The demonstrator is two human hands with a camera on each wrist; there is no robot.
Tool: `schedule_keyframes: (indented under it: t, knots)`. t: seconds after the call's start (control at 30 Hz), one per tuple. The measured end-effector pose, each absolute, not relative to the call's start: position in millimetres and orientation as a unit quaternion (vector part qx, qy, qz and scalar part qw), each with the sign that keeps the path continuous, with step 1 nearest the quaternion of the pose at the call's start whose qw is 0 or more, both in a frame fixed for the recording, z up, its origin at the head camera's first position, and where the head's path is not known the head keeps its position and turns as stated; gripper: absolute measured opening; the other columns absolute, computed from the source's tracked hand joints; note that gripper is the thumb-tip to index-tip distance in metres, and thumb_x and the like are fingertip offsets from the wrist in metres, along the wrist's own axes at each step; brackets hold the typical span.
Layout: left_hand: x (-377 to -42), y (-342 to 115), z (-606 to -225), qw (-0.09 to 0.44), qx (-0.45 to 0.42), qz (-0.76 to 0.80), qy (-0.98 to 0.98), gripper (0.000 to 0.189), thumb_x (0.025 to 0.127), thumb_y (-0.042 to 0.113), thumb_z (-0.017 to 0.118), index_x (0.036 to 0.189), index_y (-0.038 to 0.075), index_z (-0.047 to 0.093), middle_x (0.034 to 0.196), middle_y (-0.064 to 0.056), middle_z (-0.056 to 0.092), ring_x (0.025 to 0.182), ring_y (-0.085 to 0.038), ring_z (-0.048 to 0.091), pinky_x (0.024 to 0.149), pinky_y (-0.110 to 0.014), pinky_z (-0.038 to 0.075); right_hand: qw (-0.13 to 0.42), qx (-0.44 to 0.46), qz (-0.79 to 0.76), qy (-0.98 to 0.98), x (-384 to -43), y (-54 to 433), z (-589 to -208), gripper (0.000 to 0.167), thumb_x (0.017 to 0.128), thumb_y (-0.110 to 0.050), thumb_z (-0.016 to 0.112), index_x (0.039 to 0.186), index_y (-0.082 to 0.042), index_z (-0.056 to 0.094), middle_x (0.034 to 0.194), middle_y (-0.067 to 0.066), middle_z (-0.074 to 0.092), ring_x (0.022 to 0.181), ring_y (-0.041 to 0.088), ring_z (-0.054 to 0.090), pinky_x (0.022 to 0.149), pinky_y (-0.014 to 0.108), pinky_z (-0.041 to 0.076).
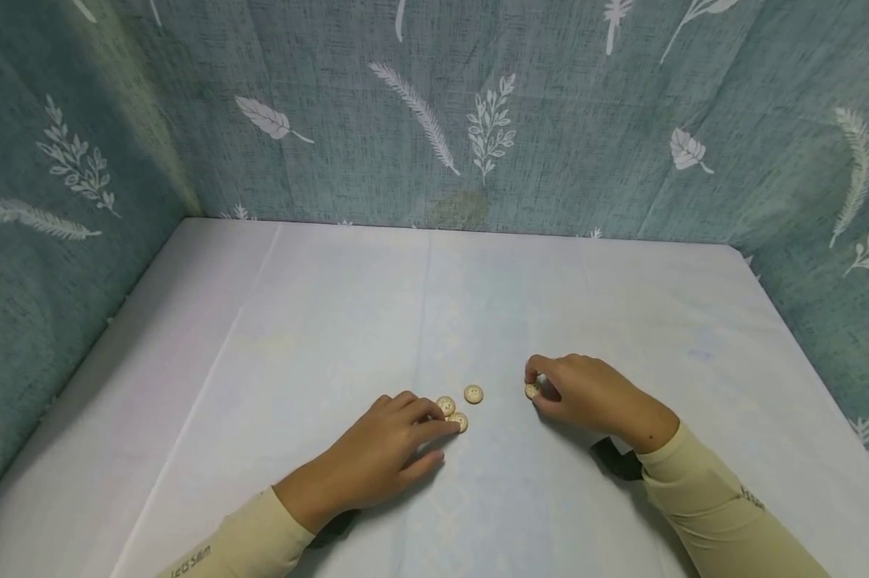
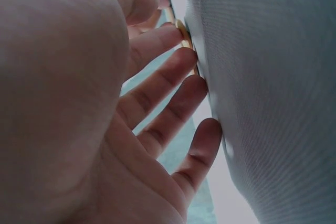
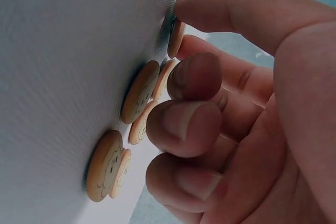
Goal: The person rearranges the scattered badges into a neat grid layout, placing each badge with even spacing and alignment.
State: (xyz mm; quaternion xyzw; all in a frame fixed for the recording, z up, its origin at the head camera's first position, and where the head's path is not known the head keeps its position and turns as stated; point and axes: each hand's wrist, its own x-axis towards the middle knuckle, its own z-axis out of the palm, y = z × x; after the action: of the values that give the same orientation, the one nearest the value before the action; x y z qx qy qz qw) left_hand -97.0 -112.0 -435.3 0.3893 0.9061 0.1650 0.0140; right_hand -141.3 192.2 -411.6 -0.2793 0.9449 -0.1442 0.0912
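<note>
In the head view, my right hand [image 1: 586, 393] pinches a small round wooden button [image 1: 532, 391] between thumb and index finger, its edge close to the white table surface. The right wrist view shows this button [image 3: 176, 38] nearly edge-on at the thumb tip. My left hand [image 1: 380, 449] lies low over the table with fingers extended. Its index fingertip touches one button [image 1: 458, 422], and another button [image 1: 445, 405] sits against its fingers. Between the hands lies a loose button [image 1: 474, 394]. Up close, the button faces carry printed lines and dark dots.
A white cloth covers the table [image 1: 319, 321], with fold lines running across it. Green leaf-patterned fabric [image 1: 333, 144] stands behind and at both sides. Several more buttons [image 3: 104, 166] lie near the right fingers in the right wrist view.
</note>
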Motion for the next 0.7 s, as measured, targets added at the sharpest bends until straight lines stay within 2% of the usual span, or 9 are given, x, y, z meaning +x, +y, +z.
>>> schedule_keyframes:
  t: [0.2,0.37,0.7]
  knots:
    - [-98.6,-112.1,-431.8,0.025,0.388,0.163,0.907,0.036,0.098,0.037,0.062,0.134,0.031,0.064,0.121,0.009,0.063,0.112,-0.011,0.055,0.086,-0.034,0.043,0.09,-0.283,-0.142,0.944,-142.8,193.1,-408.7,0.013,0.089,-0.011,0.07,0.099,-0.015,0.062,0.062,-0.013,0.05,0.056,0.001,0.04,0.054,0.02,0.037]
    - [-98.3,-112.1,-431.6,0.014,0.389,0.163,0.907,0.036,0.098,0.037,0.063,0.133,0.031,0.065,0.12,0.009,0.063,0.112,-0.01,0.055,0.086,-0.034,0.043,0.087,-0.284,-0.143,0.944,-143.5,193.7,-408.7,0.014,0.088,-0.01,0.07,0.099,-0.015,0.062,0.063,-0.013,0.052,0.055,0.001,0.041,0.053,0.021,0.037]
    - [-97.2,-111.5,-433.4,0.018,0.388,0.165,0.907,0.035,0.097,0.036,0.063,0.132,0.03,0.066,0.12,0.01,0.063,0.111,-0.011,0.055,0.085,-0.035,0.043,0.106,-0.278,-0.151,0.943,-142.6,195.3,-409.7,0.015,0.088,-0.009,0.068,0.1,-0.016,0.061,0.061,-0.012,0.05,0.055,0.001,0.039,0.052,0.021,0.036]
